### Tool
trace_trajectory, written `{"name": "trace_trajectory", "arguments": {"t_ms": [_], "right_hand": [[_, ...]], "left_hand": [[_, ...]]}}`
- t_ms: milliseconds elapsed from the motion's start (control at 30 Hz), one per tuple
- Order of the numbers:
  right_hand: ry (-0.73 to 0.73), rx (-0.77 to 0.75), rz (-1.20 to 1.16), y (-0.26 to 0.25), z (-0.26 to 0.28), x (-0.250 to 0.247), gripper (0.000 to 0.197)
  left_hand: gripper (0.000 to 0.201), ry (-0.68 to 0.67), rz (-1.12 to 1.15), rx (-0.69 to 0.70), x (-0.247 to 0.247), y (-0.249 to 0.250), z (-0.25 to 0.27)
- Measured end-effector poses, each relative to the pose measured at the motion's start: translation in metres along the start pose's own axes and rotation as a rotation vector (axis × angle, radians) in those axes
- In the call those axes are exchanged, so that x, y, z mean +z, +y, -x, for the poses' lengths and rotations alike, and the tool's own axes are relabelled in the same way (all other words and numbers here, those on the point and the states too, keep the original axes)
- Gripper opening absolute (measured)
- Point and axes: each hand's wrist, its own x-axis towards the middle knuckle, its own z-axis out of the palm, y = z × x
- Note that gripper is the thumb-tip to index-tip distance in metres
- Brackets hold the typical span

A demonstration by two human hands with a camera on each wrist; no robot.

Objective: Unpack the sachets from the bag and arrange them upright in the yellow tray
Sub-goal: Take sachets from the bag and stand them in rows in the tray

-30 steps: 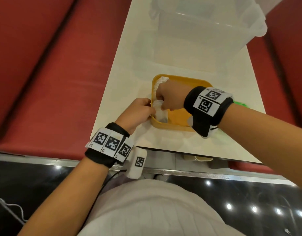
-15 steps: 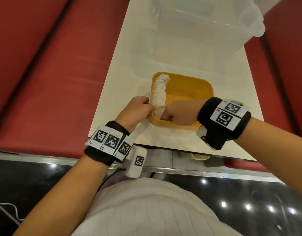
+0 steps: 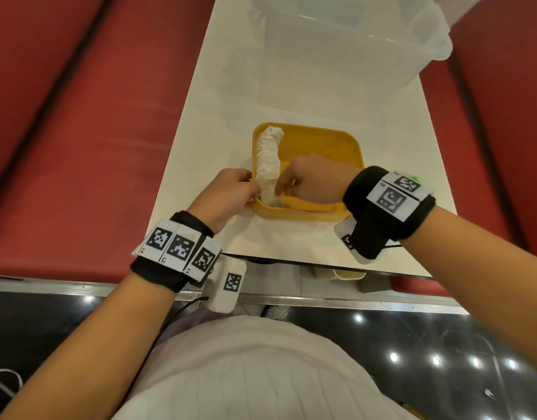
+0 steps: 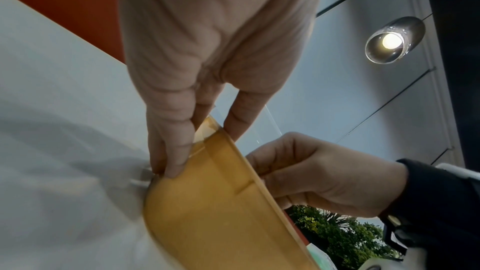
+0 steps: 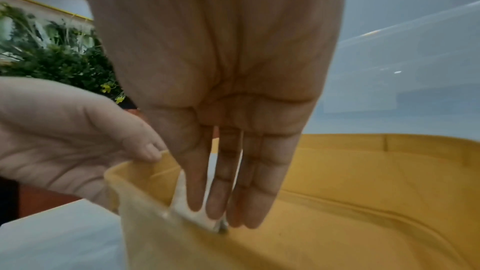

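Note:
A yellow tray sits on the white table. A row of white sachets stands along its left wall. My left hand grips the tray's near-left corner; in the left wrist view its fingers curl over the rim of the tray. My right hand is inside the tray at the near end of the row. In the right wrist view its straight fingers press a white sachet against the tray wall.
A large clear plastic box stands at the far end of the table. Red bench seats run along both sides. What looks like clear plastic film lies between the tray and the table's near edge.
My right hand moved from the far end of the sachet row to its near end, uncovering the row, and now presses there. My left hand stayed on the tray corner.

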Motion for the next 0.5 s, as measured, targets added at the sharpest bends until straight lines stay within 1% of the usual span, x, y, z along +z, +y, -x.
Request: {"name": "trace_trajectory", "arguments": {"t_ms": [33, 167, 233, 300, 433, 500], "right_hand": [[0.0, 0.008, 0.013, 0.002, 0.001, -0.001, 0.027], [-0.245, -0.007, 0.15, -0.002, 0.0, 0.007, 0.03], [-0.298, -0.017, 0.151, -0.006, -0.003, 0.009, 0.034], [-0.301, -0.029, 0.162, -0.008, -0.007, 0.008, 0.035], [-0.26, -0.061, 0.161, -0.008, -0.011, 0.01, 0.037], [-0.231, -0.071, 0.121, -0.003, -0.011, 0.011, 0.038]], "left_hand": [[0.028, 0.0, 0.004, 0.0, 0.0, 0.0, 0.0], [0.029, -0.001, 0.001, -0.012, 0.003, 0.001, -0.002], [0.028, 0.001, 0.006, -0.025, 0.004, 0.002, -0.001], [0.024, 0.0, 0.014, -0.025, 0.005, 0.002, -0.001], [0.032, 0.029, 0.005, -0.017, 0.004, 0.004, 0.003], [0.027, 0.038, 0.008, -0.011, 0.005, 0.005, 0.004]]}}
